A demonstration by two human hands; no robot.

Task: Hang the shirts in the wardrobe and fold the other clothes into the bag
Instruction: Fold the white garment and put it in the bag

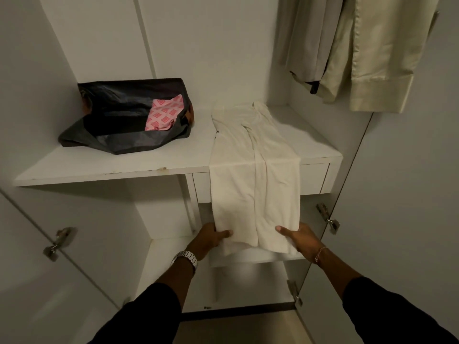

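Observation:
A cream garment (253, 170), folded lengthwise, lies on the white wardrobe shelf (99, 165) and hangs over its front edge. My left hand (211, 238) pinches the garment's lower left corner, thumb on top. My right hand (298, 238) grips the lower right corner the same way. A dark bag (119, 120) sits open on the shelf to the left, with a pink patterned cloth (165, 115) inside. Two shirts hang at the upper right: a grey one (305, 40) and a cream satin one (377, 53).
A small drawer front (314, 178) sits under the shelf behind the garment. Open wardrobe doors with metal hinges (58, 242) (327, 218) flank both sides. A lower shelf (248, 256) lies just below my hands.

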